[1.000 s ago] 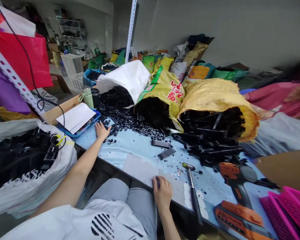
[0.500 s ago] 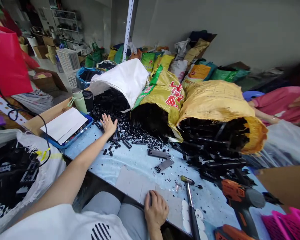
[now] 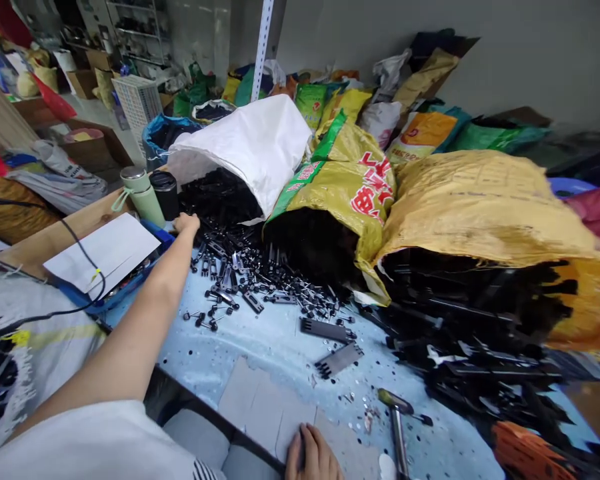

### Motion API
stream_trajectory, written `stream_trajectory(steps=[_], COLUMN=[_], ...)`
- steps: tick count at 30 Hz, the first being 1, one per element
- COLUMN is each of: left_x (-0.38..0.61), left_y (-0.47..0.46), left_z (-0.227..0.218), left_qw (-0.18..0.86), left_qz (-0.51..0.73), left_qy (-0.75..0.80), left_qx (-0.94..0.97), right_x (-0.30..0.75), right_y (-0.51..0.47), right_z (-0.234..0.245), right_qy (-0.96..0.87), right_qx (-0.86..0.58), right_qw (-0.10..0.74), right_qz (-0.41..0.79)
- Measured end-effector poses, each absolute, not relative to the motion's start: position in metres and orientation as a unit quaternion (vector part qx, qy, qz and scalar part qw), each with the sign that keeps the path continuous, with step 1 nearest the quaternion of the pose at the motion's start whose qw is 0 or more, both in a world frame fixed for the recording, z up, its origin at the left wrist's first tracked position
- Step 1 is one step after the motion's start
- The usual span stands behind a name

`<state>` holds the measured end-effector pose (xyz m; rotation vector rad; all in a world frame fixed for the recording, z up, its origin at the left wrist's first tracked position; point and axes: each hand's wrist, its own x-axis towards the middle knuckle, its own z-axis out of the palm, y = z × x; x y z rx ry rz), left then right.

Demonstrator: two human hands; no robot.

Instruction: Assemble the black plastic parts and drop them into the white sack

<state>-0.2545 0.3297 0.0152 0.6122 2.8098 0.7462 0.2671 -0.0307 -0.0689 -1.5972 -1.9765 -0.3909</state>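
So the left hand (image 3: 186, 222) has gone a good bit further out than it was a moment ago. It was lying flat, fingers spread, on the near fringe of the small black plastic clips (image 3: 235, 260). Now the arm's stretched long and the hand sits at the far left corner of that heap, right by the mouth of the white woven sack (image 3: 250, 143) and just beside the black tumbler (image 3: 166, 193) and the pale green flask (image 3: 140, 193). That puts it at the thick end of the pile, not in the loose scatter.

The fingers aren't splayed any more. They look bunched and tipped down into the clips, but I only see the back of the hand, so I can't tell if they've got hold of anything.

The right hand (image 3: 313, 457) hasn't budged: it stays at the near edge on the grey cardboard sheet (image 3: 260, 407), knuckles bent. There's a dark sliver between the fingers, and I can't say whether it's gripped.

The clips themselves are little glossy black bits with prongs, all tangled up. They spill out of the sack onto the light blue tabletop (image 3: 275, 337) and thin out to stragglers nearer in. Two flat black comb-shaped pieces (image 3: 325, 329) lie apart from them, and a steel-headed hammer (image 3: 397, 427) lies to the right of those.
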Motion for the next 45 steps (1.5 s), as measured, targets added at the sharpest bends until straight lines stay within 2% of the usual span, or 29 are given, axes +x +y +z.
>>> stream_trajectory(steps=[8,12,18,21,24,27,29,32,35,39,42,45], left_x=[-0.187,-0.160,-0.110,-0.059,-0.014,0.002,-0.001,-0.009,-0.010,-0.008,-0.010,-0.014], left_y=[0.265,0.226,0.172,0.123,0.058,0.000,-0.024,-0.037,-0.034,-0.029,-0.029,-0.025], left_z=[-0.001,0.009,0.036,0.034,0.013,-0.014,-0.028,-0.037,-0.036,-0.035,-0.038,-0.040], left_qw=[0.078,0.094,0.025,0.051,0.096,0.041,0.005,-0.015,-0.016,-0.013,-0.040,-0.060], left_qz=[0.245,0.235,0.263,0.280,0.229,0.175,0.184,0.218,0.233,0.253,0.259,0.261], left_qy=[0.918,0.900,0.863,0.804,0.731,0.689,0.683,0.674,0.676,0.660,0.648,0.630], left_qx=[0.301,0.356,0.430,0.522,0.635,0.703,0.707,0.706,0.699,0.708,0.715,0.729], right_x=[0.259,0.256,0.251,0.252,0.256,0.254,0.237,0.184,0.117,0.079,0.109,0.187], right_y=[-0.036,-0.040,-0.043,-0.047,-0.041,-0.002,0.048,0.140,0.211,0.231,0.202,0.152], right_z=[-0.063,-0.059,-0.055,-0.050,-0.038,-0.018,-0.003,0.017,0.030,0.042,0.051,0.065], right_qy=[-0.739,-0.735,-0.730,-0.727,-0.742,-0.795,-0.828,-0.862,-0.894,-0.907,-0.888,-0.830], right_qx=[-0.601,-0.612,-0.629,-0.638,-0.619,-0.528,-0.459,-0.404,-0.376,-0.366,-0.387,-0.419], right_qw=[0.265,0.260,0.252,0.247,0.257,0.280,0.285,0.271,0.207,0.160,0.216,0.361], right_qz=[-0.148,-0.134,-0.092,-0.059,0.008,0.105,0.150,0.146,0.125,0.131,0.121,0.077])
